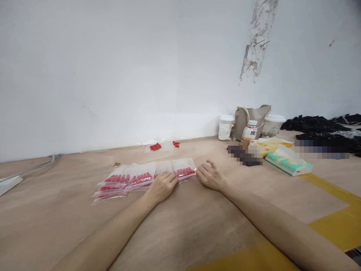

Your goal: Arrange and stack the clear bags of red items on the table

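A row of clear plastic bags, each holding several red pieces, lies on the wooden surface in front of me. My left hand rests on the near edge of the bags, fingers curled over the one next to the rightmost bag. At the right end of that rightmost bag, my right hand touches its edge with loosely bent fingers. Neither hand lifts a bag. Further back, near the wall, another clear bag lies with loose red pieces on it.
At the back right stand two lidded white cups, a beige bag, a bottle, a yellow packet and a tissue pack. Black cloth is piled far right. Yellow tape marks the surface. A cable runs at left.
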{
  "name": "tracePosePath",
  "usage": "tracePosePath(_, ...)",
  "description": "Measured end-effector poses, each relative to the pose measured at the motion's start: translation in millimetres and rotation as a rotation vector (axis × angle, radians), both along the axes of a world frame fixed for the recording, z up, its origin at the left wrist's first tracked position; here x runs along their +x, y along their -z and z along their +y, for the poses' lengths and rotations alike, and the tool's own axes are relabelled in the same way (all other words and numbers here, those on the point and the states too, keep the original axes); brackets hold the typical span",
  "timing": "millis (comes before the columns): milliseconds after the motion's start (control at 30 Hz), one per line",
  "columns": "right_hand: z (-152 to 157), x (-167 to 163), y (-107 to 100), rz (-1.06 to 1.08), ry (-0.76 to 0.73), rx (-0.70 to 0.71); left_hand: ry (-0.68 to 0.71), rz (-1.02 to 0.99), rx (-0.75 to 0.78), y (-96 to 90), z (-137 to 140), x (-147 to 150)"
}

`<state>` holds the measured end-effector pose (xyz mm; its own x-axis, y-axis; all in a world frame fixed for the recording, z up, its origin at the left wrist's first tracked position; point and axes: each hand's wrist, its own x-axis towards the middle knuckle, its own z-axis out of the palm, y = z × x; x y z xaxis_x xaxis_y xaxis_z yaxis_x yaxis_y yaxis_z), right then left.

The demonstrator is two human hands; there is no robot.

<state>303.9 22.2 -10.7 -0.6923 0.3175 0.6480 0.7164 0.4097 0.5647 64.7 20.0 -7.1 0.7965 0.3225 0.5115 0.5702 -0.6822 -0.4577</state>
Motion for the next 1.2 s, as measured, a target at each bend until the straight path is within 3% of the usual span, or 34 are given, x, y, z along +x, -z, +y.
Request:
tracePosePath(167,2,6,0,-0.046,0.007,0.019,-0.011,0.029,-0.044,-0.1,0,7)
tracePosePath(300,5,22,-3,-0.088,0.015,-0.08,-0.069,-0.03,-0.184,-16.3,-6,4)
tracePosePath(433,9,52,-10,-0.066,0.042,-0.366,-0.208,0.008,-0.386,-40.8,-11,-35)
tracePosePath(533,7,61,-16,0.14,0.071,-0.572,-0.323,0.037,-0.508,-47.3,-15,-77)
tracePosePath(633,1,39,-21,0.321,0.031,-0.63,-0.37,0.019,-0.526,-39.7,-20,-105)
tracePosePath(700,-5,8,-23,0.319,-0.024,-0.65,-0.401,-0.011,-0.5,-31.0,-24,-112)
tracePosePath(833,-13,-58,-22,0.173,-0.002,-0.793,-0.455,-0.024,-0.448,-17.1,-26,-110)
tracePosePath(933,-11,-81,-20,0.143,0.045,-0.913,-0.456,-0.011,-0.401,-13.0,-26,-104)
tracePosePath(1067,-4,-75,-18,0.16,0.077,-0.979,-0.429,-0.029,-0.387,-11.6,-26,-88)
tracePosePath(1200,-1,-49,-15,0.176,0.124,-0.974,-0.437,-0.114,-0.477,-7.9,-21,-58)
